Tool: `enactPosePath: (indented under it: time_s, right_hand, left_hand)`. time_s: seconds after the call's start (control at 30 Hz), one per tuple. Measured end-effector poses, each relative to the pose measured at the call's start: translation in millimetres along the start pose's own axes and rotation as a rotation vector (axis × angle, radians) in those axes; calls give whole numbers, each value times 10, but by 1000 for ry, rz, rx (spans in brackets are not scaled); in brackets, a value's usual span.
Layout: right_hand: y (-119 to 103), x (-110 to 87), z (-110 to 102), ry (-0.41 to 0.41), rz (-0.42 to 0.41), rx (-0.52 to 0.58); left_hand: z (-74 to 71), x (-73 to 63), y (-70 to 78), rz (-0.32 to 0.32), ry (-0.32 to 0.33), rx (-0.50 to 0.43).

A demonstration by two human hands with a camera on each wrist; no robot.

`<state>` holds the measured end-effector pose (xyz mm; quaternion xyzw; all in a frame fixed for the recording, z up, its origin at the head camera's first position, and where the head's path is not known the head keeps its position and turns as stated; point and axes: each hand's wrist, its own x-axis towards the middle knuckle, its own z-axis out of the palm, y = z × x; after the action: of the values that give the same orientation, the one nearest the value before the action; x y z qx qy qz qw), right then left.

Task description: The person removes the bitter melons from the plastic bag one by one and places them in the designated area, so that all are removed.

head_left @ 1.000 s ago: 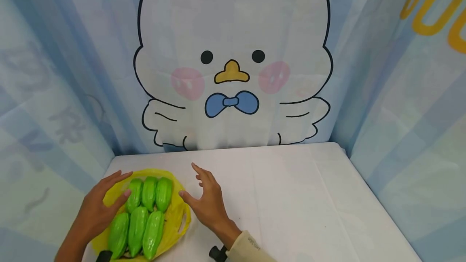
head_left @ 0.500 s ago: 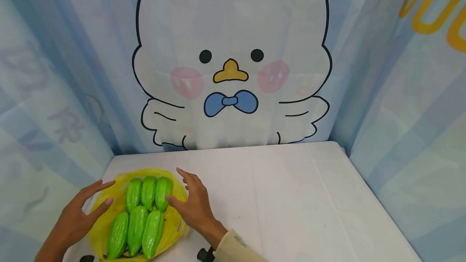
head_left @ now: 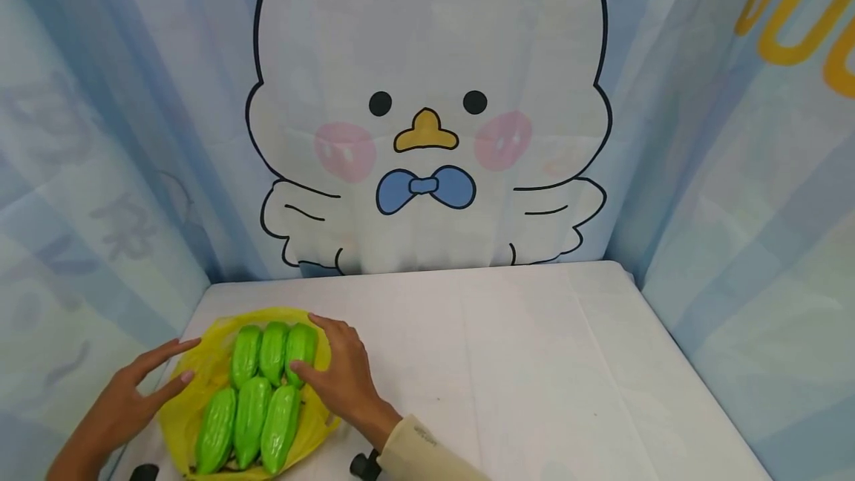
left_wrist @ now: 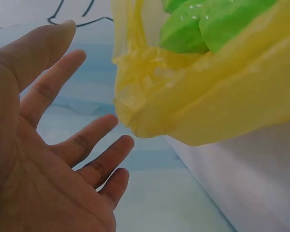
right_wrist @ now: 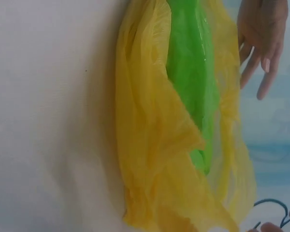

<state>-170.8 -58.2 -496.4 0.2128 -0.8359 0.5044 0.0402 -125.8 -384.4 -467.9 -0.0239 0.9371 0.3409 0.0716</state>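
Note:
Several glossy green, ridged, cucumber-like vegetables (head_left: pixel 252 421) lie in two rows on a spread yellow plastic bag (head_left: pixel 314 436) at the table's left end. Left of the bag is my left hand (head_left: pixel 130 403), thumb and fingers spread with nothing between them. In the left wrist view its fingertips come close to the crumpled bag edge. My right hand (head_left: pixel 347 377) reaches over the bag's right side, fingers relaxed and thumb overlapping the upper right vegetable. In the right wrist view, only some fingertips (right_wrist: pixel 275 227) show low at the right, past the bag's folds.
A white cloth covers the table (head_left: pixel 521 370), which extends to the right of the bag. Pale blue printed curtains (head_left: pixel 427 36) with a cartoon chick enclose the back and sides. Dark wrist-camera parts (head_left: pixel 365 466) show below the right hand.
Both hands have moved left. The left hand has drawn away from the vegetables toward the bag's outer edge, while the right hand has come in over its right side. The vegetables stay in place.

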Motion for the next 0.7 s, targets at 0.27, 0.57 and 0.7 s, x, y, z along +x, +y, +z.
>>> enactPosePath:
  time_s: [0.27, 0.57, 0.7]
  right_hand:
    - [-81, 36, 79, -36, -15, 6]
    - [11, 82, 206, -90, 29, -10]
    - [66, 103, 262, -90, 65, -48]
  left_hand:
    - [20, 30, -68, 15, -37, -38]
    - [77, 52, -214, 57, -59, -92]
    - [100, 59, -295, 76, -52, -100]
